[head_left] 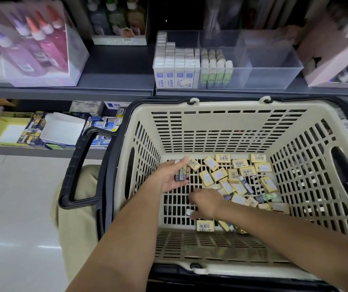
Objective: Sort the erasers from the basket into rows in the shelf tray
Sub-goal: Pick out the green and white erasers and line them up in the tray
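**Purple erasers in the left grip, white one under the right**

Purple-sleeved erasers (pixel 181 174) sit stacked in my left hand (pixel 172 175), its grip curled around them, long axes pointing away from me. My right hand (pixel 205 204), just nearer me, pinches down on a white eraser (pixel 190 212) on the basket (pixel 227 106) floor. Yellow erasers (pixel 240 175) scatter rightward of both grips. Beyond, up on the shelf, the clear tray (pixel 274 66) waits, its right compartments bare.

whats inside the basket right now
Loose yellow erasers and a few purple and green ones lie on the basket floor. Both hands reach in; the right hand hides some erasers beneath it.
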{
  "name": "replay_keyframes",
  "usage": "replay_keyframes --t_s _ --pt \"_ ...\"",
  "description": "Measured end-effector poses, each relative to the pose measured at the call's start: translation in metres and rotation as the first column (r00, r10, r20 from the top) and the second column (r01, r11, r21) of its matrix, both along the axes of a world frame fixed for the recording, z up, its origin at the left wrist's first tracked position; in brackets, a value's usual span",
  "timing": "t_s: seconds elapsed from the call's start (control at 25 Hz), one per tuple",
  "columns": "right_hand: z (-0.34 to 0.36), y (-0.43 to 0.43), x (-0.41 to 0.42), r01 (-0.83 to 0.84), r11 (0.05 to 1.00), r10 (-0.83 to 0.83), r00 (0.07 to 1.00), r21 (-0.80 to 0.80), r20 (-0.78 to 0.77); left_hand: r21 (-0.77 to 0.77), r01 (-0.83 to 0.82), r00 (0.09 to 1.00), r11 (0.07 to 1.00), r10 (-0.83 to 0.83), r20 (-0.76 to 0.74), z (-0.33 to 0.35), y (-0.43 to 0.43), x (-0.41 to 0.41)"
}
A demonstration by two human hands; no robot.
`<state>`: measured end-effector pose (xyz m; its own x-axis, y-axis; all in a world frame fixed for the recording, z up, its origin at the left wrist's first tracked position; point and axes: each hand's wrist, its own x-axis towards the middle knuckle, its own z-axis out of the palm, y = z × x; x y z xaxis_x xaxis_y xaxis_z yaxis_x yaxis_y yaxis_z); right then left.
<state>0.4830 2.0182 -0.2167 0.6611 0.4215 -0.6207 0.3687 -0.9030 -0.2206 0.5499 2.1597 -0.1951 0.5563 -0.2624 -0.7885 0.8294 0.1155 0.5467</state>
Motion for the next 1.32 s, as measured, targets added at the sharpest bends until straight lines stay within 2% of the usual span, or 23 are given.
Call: replay_keyframes --t_s 0.08,0.16,0.2,0.28,0.36,0.44,0.52,0.56,0.6,0.64,0.68,0.72,0.8,0.88,0.96,1.2,1.24,1.32 --pt "0.003 -0.001 0.002 0.095 0.993 -0.096 0.995 0.068 0.017 -0.013 -0.006 1.0 1.0 0.006 0.0 -0.002 0.001 -0.001" --pt "0.009 -0.01 0.013 0.381 0.9 -0.381 0.924 0.214 -0.042 -0.004 -0.028 0.999 1.0 0.029 0.021 -0.003 0.001 -0.001" --pt "0.013 -0.018 0.021 0.524 0.798 -0.529 0.846 0.298 -0.072 0.006 -0.027 0.999 1.0 0.027 0.021 -0.004 0.001 0.0" --pt "0.023 -0.03 0.035 0.703 0.545 -0.724 0.67 0.458 -0.166 -0.007 0.027 0.999 1.0 -0.028 -0.02 -0.005 0.0 -0.001" --pt "0.029 -0.035 0.045 0.793 0.306 -0.76 0.537 0.527 -0.367 -0.092 0.113 0.99 0.989 -0.12 -0.069 -0.003 -0.001 -0.003" --pt "0.031 -0.033 0.049 0.818 0.23 -0.719 0.508 0.526 -0.475 -0.16 0.166 0.981 0.973 -0.18 -0.076 -0.003 -0.002 -0.004" --pt "0.03 -0.032 0.05 0.83 0.244 -0.703 0.508 0.502 -0.497 -0.137 0.168 0.982 0.976 -0.178 -0.061 -0.002 -0.003 -0.004" --pt "0.029 -0.035 0.05 0.811 0.338 -0.712 0.552 0.477 -0.435 -0.105 0.147 0.987 0.984 -0.153 -0.056 -0.002 -0.003 -0.004" --pt "0.028 -0.039 0.049 0.733 0.533 -0.68 0.669 0.423 -0.3 -0.072 0.117 0.991 0.991 -0.121 -0.054 -0.003 -0.002 -0.003" --pt "0.027 -0.045 0.047 0.586 0.752 -0.565 0.809 0.302 -0.164 -0.048 0.092 0.994 0.995 -0.095 -0.055 -0.005 -0.001 -0.003" --pt "0.025 -0.048 0.043 0.421 0.891 -0.407 0.906 0.167 -0.115 -0.04 0.078 0.995 0.996 -0.08 -0.056 -0.005 -0.001 -0.003" --pt "0.023 -0.05 0.039 0.292 0.954 -0.28 0.949 0.071 -0.145 -0.036 0.078 0.995 0.996 -0.08 -0.058 -0.006 -0.001 -0.003" --pt "0.018 -0.052 0.031 0.143 0.99 -0.142 0.961 -0.013 -0.238 -0.014 0.121 0.991 0.993 -0.121 -0.061 -0.006 -0.004 -0.005" --pt "0.013 -0.053 0.023 0.015 0.998 -0.025 0.985 -0.064 -0.169 0.011 0.154 0.986 0.988 -0.153 -0.06 -0.006 -0.005 -0.006" --pt "0.006 -0.054 0.014 -0.019 0.998 0.014 0.997 -0.056 -0.078 0.017 0.158 0.986 0.987 -0.157 -0.055 -0.005 -0.004 -0.005" --pt "0.008 -0.053 0.011 0.121 0.989 -0.117 0.992 0.09 -0.046 0.034 0.181 0.983 0.983 -0.18 -0.017 -0.004 -0.005 -0.006" --pt "0.009 -0.053 0.011 0.139 0.982 -0.133 0.99 0.126 -0.056 0.016 0.179 0.984 0.984 -0.179 -0.015 -0.004 -0.005 -0.005" --pt "0.012 -0.053 0.011 0.283 0.925 -0.249 0.955 0.252 -0.158 -0.016 0.172 0.985 0.985 -0.173 -0.02 -0.003 -0.004 -0.004"
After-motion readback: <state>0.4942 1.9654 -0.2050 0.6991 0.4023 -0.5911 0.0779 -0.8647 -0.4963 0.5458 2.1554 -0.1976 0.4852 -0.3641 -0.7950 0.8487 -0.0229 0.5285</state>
